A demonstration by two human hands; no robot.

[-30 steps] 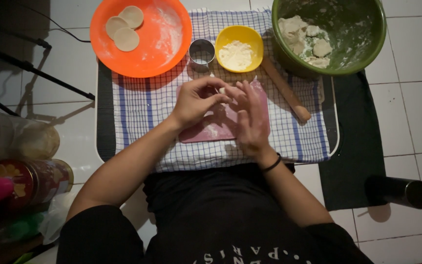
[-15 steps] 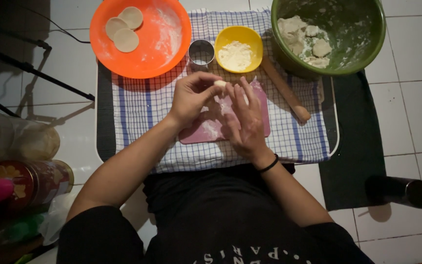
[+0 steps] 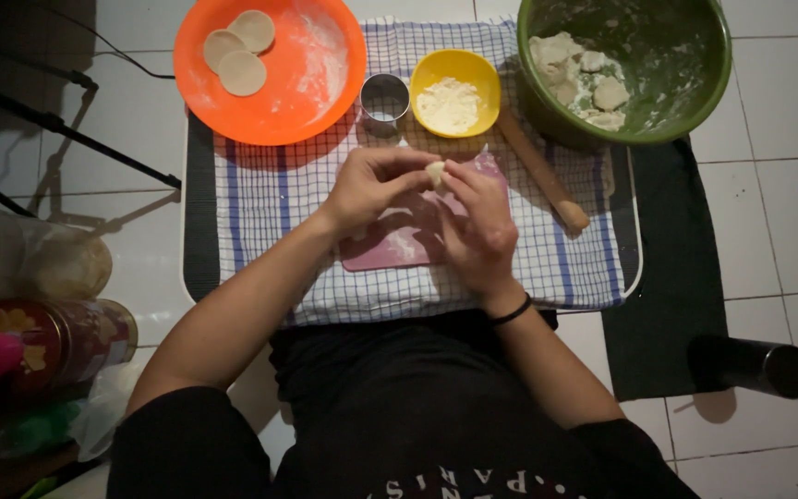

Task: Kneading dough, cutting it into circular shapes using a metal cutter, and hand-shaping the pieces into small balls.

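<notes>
**Dough lifted off the mat**

The left hand [image 3: 371, 185] and right hand [image 3: 477, 222] now pinch a small dough piece [image 3: 435, 172] together above the pink mat [image 3: 399, 245]; a second ago they pressed lower, so shaping has moved into the fingers.

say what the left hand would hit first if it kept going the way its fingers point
Past the dough piece it pinches, the left hand points up and right, so probably the yellow bowl of flour, though height is unclear.
</notes>
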